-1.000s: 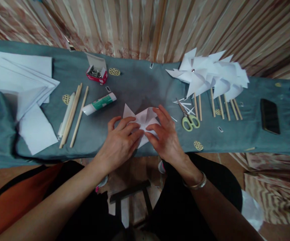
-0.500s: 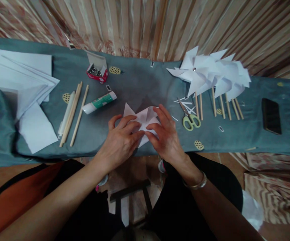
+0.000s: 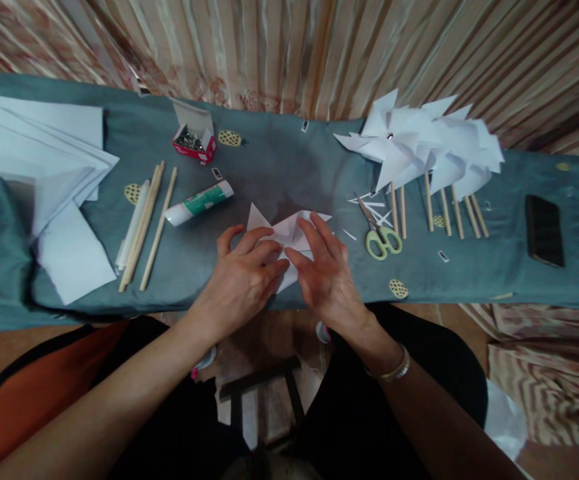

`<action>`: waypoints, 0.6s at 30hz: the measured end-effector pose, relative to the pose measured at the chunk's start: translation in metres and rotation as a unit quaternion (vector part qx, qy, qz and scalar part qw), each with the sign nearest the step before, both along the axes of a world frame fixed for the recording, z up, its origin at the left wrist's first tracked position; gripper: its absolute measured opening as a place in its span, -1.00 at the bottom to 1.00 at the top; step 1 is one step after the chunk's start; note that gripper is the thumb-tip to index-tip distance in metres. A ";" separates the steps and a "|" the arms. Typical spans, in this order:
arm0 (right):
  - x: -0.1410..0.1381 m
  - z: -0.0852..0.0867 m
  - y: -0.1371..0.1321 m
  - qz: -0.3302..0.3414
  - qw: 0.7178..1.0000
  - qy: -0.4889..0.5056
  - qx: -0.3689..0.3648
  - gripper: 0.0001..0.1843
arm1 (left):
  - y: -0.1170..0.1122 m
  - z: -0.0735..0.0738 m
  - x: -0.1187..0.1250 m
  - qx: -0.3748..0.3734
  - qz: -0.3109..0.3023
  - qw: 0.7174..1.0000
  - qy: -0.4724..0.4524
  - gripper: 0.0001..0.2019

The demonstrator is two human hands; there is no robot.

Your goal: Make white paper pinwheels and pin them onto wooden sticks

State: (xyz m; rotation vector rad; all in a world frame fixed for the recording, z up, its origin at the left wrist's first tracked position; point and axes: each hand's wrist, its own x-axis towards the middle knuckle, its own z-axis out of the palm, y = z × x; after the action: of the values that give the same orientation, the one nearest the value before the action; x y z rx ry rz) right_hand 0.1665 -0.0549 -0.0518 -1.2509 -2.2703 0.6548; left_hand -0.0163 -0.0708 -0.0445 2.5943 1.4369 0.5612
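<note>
A folded white paper piece (image 3: 289,233) lies on the grey-blue cloth (image 3: 279,160) at the table's near edge. My left hand (image 3: 242,280) rests flat on its left part, fingers stretched and pressing it down. My right hand (image 3: 322,267) lies over its right part, fingers spread and slightly raised, a bangle on the wrist. A right-hand flap of the paper sticks out beyond my fingers.
Green-handled scissors (image 3: 379,237) and paper scraps lie right of my hands. Finished white pinwheels (image 3: 419,150) on sticks lie further right, then a dark phone (image 3: 544,230). Left: a glue stick (image 3: 198,203), wooden sticks (image 3: 147,227), a red pin box (image 3: 193,141), white sheets (image 3: 44,173).
My right hand has shifted slightly left and lifted its fingers, uncovering the paper's right flap. The left hand has stayed in place.
</note>
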 end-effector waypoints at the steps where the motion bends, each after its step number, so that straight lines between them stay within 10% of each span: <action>1: 0.000 -0.001 -0.001 -0.002 1.000 0.002 -0.003 -0.55 | 0.000 0.000 0.000 0.001 0.001 1.000 0.004 -0.82; 18: -0.006 -0.011 -0.010 -0.014 0.994 -0.077 0.077 -0.49 | -0.001 0.008 0.002 -0.027 0.010 1.000 0.009 -0.76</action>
State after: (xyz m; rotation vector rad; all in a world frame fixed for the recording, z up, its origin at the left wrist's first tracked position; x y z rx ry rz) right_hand 0.1609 -0.0654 -0.0630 -1.2952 -2.3719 0.3768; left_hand -0.0146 -0.0720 -0.0366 2.5530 1.4645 0.4956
